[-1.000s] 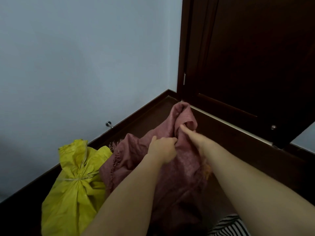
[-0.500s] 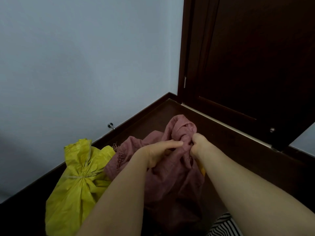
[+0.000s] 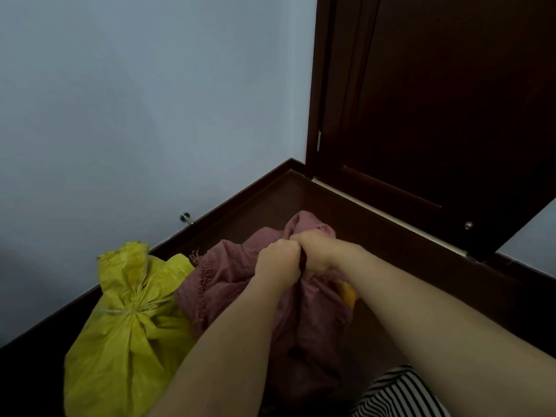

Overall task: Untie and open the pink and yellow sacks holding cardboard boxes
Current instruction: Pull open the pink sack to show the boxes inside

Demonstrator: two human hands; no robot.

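A pink cloth sack [image 3: 228, 275] stands on the dark floor in the room's corner, its top bunched into a knot. My left hand [image 3: 278, 261] and my right hand [image 3: 316, 246] press together at that knot, both closed on the pink cloth. A bit of orange-yellow [image 3: 346, 293] peeks out under my right wrist. Left of the pink sack sits a yellow woven sack [image 3: 126, 335], its neck tied shut with a pale string [image 3: 120, 311]. No cardboard box shows.
A pale blue wall [image 3: 150, 115] with a dark skirting board runs behind the sacks, with a metal door stop [image 3: 186, 218] on it. A dark wooden door [image 3: 436, 100] stands at the right. Striped cloth [image 3: 397, 392] lies at the bottom right.
The pink sack's raised top has been pulled down and bunched. My two hands have come together on it, from apart to touching. The yellow sack has not moved.
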